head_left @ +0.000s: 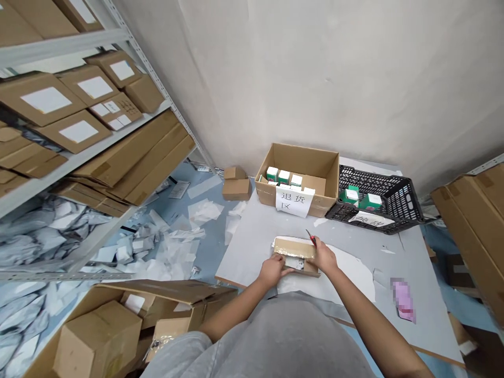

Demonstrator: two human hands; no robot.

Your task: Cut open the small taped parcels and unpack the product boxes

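Observation:
A small cardboard box (294,247) lies opened on the table in front of me, with a flap raised and shiny tape across it. Something whitish shows inside, too small to make out. My left hand (272,271) grips the box's left end, fingers at its opening and thumb along the near side. At the right end, my right hand (326,257) is closed round a red-handled knife (313,239), its thin dark blade pointing up and away from me. The fingers of that hand also reach the box's edge. Beneath the box lies a white sheet (354,273).
Behind stand a large open carton (305,157) and a black plastic crate (401,197), both holding green-and-white boxes. A pink, blurred phone-like object (403,300) lies on the table (252,241) at right. Left are carton-filled shelves (118,142), littered floor and a big box (157,286).

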